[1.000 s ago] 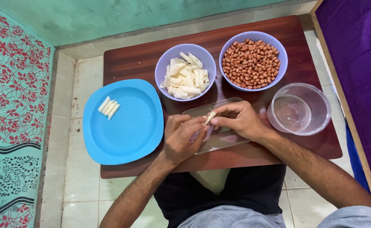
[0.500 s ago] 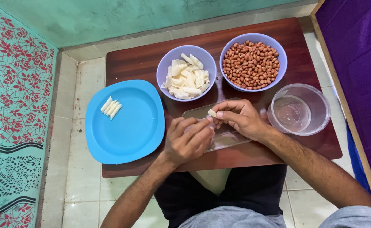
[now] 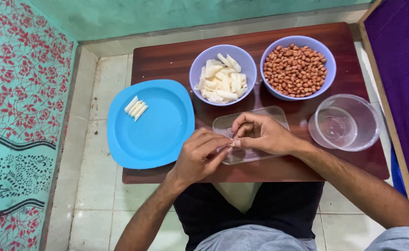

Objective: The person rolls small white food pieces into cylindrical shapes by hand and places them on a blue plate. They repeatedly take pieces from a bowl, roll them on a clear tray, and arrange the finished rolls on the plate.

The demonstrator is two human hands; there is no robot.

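My left hand (image 3: 200, 155) and my right hand (image 3: 260, 134) meet over a clear rectangular plastic lid (image 3: 251, 132) on the low brown table (image 3: 176, 60). Both pinch a small white piece (image 3: 234, 143) between their fingertips. Behind the hands stands a lavender bowl of white strips (image 3: 222, 74). A second lavender bowl holds peanuts (image 3: 297, 67). A blue plate (image 3: 151, 123) lies at the table's left edge with several white strips (image 3: 136, 108) laid side by side on it.
An empty clear round container (image 3: 345, 122) sits at the right of the table. A patterned teal mat (image 3: 18, 116) covers the floor on the left, a purple cloth (image 3: 400, 69) lies on the right. My legs fold under the table's near edge.
The white piece, held up near the right fingertips before, has come down lower between both hands, over the clear lid. The left fingers have closed in on it.
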